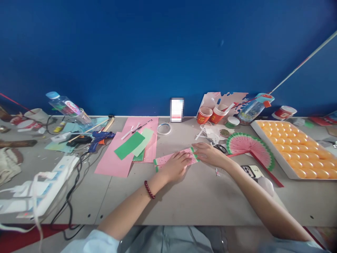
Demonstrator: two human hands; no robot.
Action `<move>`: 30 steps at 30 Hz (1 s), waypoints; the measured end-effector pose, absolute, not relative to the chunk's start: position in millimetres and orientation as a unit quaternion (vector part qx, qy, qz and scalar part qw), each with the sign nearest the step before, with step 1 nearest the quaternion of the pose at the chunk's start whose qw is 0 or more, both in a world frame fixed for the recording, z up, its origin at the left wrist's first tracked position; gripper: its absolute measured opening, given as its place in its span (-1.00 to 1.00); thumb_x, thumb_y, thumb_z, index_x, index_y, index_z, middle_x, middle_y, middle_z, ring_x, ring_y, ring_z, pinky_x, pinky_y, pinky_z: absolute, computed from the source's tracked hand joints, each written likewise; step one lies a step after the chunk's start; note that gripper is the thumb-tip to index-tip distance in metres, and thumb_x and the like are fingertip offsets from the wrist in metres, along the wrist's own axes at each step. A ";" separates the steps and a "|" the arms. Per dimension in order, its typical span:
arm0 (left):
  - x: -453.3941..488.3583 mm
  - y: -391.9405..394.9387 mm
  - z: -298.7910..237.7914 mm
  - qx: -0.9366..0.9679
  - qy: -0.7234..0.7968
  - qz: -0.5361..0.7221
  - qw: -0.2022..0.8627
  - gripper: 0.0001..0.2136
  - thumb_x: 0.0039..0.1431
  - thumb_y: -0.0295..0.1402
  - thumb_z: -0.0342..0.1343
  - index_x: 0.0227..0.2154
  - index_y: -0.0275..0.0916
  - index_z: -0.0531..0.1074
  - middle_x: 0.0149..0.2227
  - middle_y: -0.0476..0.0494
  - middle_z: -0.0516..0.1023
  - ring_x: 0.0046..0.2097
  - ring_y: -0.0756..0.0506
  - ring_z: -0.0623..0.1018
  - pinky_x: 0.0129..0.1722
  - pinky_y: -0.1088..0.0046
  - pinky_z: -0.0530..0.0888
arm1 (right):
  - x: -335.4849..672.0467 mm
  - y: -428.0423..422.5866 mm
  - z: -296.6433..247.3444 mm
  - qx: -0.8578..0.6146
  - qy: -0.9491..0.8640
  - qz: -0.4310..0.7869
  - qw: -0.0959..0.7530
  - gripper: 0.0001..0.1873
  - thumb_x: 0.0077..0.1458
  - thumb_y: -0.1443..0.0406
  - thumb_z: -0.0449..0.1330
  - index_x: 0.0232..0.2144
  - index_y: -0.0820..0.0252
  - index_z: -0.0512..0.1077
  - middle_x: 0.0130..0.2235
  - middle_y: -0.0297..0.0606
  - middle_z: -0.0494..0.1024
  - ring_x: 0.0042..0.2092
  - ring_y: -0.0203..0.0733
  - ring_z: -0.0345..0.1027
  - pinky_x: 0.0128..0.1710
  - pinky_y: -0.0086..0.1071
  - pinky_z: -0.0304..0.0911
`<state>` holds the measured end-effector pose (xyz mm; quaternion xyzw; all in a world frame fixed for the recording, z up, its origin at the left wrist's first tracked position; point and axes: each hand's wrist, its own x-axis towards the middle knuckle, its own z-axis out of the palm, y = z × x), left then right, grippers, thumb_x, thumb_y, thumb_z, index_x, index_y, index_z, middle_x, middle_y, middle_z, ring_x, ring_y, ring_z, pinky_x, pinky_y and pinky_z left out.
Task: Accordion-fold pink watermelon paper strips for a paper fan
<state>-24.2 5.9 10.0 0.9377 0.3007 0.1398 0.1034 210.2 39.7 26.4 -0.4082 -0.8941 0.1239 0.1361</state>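
A pink paper strip [163,160] with dark seed-like dots and green bands at both short ends lies on the table in front of me. My left hand [177,164], a dark red bead bracelet at its wrist, rests flat over the strip's middle with fingers stretched out. At the strip's right end, the fingers of my right hand [206,153] reach over the green band and touch it; they look extended, the fingertips pointing left. To the right of that hand is a pleated watermelon paper fan [251,146] with red sticks, spread in an arc.
Pink sheets [112,160] and green paper [129,145] lie left, with a tape roll [164,129] behind. Farther left are a blue glue gun [101,137] and power strip [56,182]. Scissors [220,148], red cups [204,115], a phone [252,171] and a tray of orange balls [263,154] stand right.
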 end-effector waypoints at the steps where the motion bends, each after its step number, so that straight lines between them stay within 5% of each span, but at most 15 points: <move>1: -25.9 5.6 11.9 0.940 0.289 0.142 0.111 -0.56 0.17 -0.55 -0.13 0.12 -0.21 0.23 0.18 -0.13 0.31 0.27 -0.09 0.16 0.27 0.25 0.10 | 211.2 34.0 27.6 -0.415 -0.889 0.132 0.140 -0.75 -0.01 0.43 0.16 -0.29 0.05 0.53 0.08 -0.22 0.45 0.07 0.01 0.33 0.01 -0.09 0.31; 8: -25.9 -2.0 18.5 0.942 0.246 0.161 0.160 -0.72 0.28 -0.37 -0.10 -0.01 -0.11 0.39 0.09 -0.12 0.40 0.19 -0.09 0.29 0.25 0.22 0.16 | 214.8 -8.3 28.4 -0.461 -0.845 0.184 0.198 -0.86 0.02 0.30 0.22 -0.30 0.06 0.50 -0.04 -0.20 0.52 -0.01 -0.02 0.39 -0.03 -0.15 0.33; 25: -25.7 -5.5 6.8 0.960 0.234 0.108 0.113 -0.57 0.37 -0.27 -0.28 0.26 -0.16 0.06 0.31 -0.09 0.07 0.33 -0.07 0.02 0.31 0.21 -0.06 | 203.4 -15.9 4.0 -0.533 -0.757 0.225 0.303 -0.89 0.03 0.32 0.15 -0.51 0.12 0.44 -0.11 -0.16 0.50 -0.07 -0.03 0.38 -0.04 -0.13 0.24; 30: -27.1 -5.0 9.2 0.967 0.207 0.100 0.113 -0.50 0.31 -0.03 -0.22 0.26 0.00 0.04 0.34 -0.06 -0.04 0.34 -0.17 -0.03 0.30 0.10 -0.08 | 201.1 -17.2 1.4 -0.529 -0.757 0.206 0.323 -0.89 0.03 0.34 0.14 -0.51 0.13 0.41 -0.14 -0.15 0.50 -0.09 -0.04 0.37 -0.07 -0.17 0.24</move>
